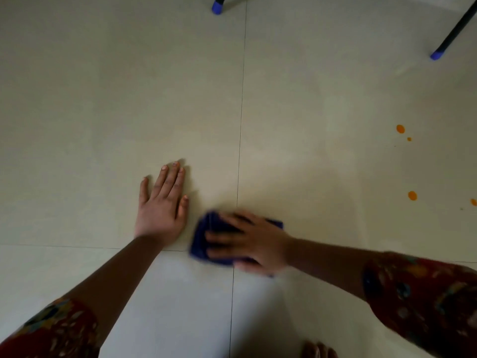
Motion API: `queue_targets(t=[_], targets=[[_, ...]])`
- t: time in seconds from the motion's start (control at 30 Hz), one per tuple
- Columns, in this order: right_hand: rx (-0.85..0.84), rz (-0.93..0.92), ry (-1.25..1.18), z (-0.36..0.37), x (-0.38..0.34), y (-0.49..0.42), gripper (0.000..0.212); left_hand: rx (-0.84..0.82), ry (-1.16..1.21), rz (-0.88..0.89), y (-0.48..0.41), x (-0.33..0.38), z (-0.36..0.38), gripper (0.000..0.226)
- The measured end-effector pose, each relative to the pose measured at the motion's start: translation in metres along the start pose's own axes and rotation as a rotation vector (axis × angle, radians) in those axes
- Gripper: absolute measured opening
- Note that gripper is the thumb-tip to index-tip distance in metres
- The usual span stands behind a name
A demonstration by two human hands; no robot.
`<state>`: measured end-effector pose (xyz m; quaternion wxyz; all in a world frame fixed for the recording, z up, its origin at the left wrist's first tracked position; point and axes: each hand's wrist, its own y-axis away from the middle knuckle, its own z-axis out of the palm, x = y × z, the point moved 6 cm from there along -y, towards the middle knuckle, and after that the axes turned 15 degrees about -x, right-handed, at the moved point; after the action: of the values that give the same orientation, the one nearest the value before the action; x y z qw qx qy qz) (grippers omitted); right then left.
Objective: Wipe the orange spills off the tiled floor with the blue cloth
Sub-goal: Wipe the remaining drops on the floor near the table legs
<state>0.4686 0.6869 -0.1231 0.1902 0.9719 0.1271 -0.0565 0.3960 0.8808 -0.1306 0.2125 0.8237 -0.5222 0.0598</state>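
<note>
Blue cloth (204, 236), folded small, lies under the right hand (255, 241). Its fingers are spread flat on the cloth, pressing it to the tiled floor (103, 99) near where the grout lines (241, 125) cross, though the hand shows blurred. The left hand (160, 210) rests flat just beside it, fingers straight and close together.

The orange spills (412, 195) lie well apart to the right. I judge a hasty sweep could smear them into streaks or into the grout, and the bracing palm could slip on a damp tile. I see no container anywhere.
</note>
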Motion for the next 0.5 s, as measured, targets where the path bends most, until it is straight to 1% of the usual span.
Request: queue_targets(t=[0.03,0.07,0.1,0.13,0.2,0.27,0.3,0.33,0.37,0.4,0.43,0.5], targets=[[-0.039,-0.104,0.013,0.008,-0.013,0.021,0.051,-0.001,-0.004,0.001,0.001,0.0,0.0,0.063],[-0.059,-0.15,0.027,0.014,-0.009,0.04,0.051,0.001,-0.006,-0.005,0.001,-0.001,0.001,0.063],[-0.056,-0.112,0.055,0.017,0.011,0.056,0.051,0.005,-0.012,-0.009,0.0,-0.001,0.0,0.063],[-0.042,-0.005,0.058,0.021,0.04,0.068,0.051,0.005,-0.017,-0.012,0.0,-0.001,0.001,0.063],[-0.002,0.344,-0.007,0.018,0.108,0.081,0.052,0.001,-0.027,-0.015,0.001,-0.001,0.003,0.063],[0.087,0.686,-0.111,-0.002,0.151,0.074,0.055,-0.003,-0.03,-0.025,0.001,-0.002,0.005,0.064],[0.122,0.792,-0.16,-0.009,0.158,0.061,0.056,-0.009,-0.033,-0.027,0.0,-0.002,0.005,0.064],[0.133,0.818,-0.193,-0.015,0.154,0.043,0.057,-0.012,-0.036,-0.03,0.001,-0.003,0.006,0.065],[0.142,0.779,-0.179,-0.019,0.14,0.025,0.058,-0.011,-0.04,-0.03,0.001,-0.003,0.005,0.065],[0.137,0.684,-0.132,-0.019,0.118,0.009,0.058,-0.01,-0.039,-0.029,0.0,-0.003,0.005,0.065],[0.101,0.546,-0.079,-0.015,0.091,0.001,0.057,-0.009,-0.035,-0.027,0.0,-0.003,0.004,0.065],[-0.019,0.279,0.002,0.007,0.039,0.024,0.054,-0.007,-0.036,-0.023,0.001,-0.002,0.004,0.065]])
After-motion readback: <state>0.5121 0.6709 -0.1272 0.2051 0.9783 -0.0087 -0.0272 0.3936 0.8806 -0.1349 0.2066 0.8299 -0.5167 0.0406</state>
